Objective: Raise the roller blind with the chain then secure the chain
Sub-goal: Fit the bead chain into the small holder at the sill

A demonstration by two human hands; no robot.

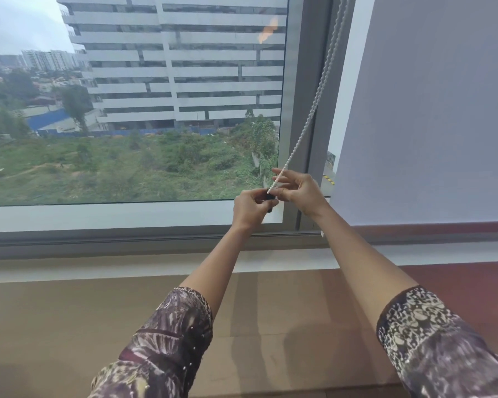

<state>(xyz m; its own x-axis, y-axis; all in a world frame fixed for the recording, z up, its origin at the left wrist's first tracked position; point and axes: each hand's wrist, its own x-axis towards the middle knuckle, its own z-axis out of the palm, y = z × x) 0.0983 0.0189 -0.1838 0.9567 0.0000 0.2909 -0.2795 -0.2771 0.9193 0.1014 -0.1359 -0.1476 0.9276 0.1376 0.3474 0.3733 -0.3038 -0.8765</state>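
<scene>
- The pane in front of me shows no blind; the roller blind (431,110) I can see covers the window right of the frame post (302,96), and I cannot tell which one the chain drives. My guess is the raising is finished and I am on the securing step.
- The chain (314,110) runs taut and slanting from the top of the post down to my hands, which meet just in front of the post's foot.
- My right hand (298,193) pinches the lower end of the chain between its fingertips.
- My left hand (250,209) is closed around a small dark clip (269,198); most of it is hidden in my fingers, so I cannot say whether the chain already sits in it.
- Next, I judge, the beads must be seated in the clip while I keep the chain taut, otherwise the blind may creep.
- Room is tight toward the post, with glass right behind my knuckles. Below the post, the sill (127,219) and the ledge (98,311) leave my forearms open space to draw back.
</scene>
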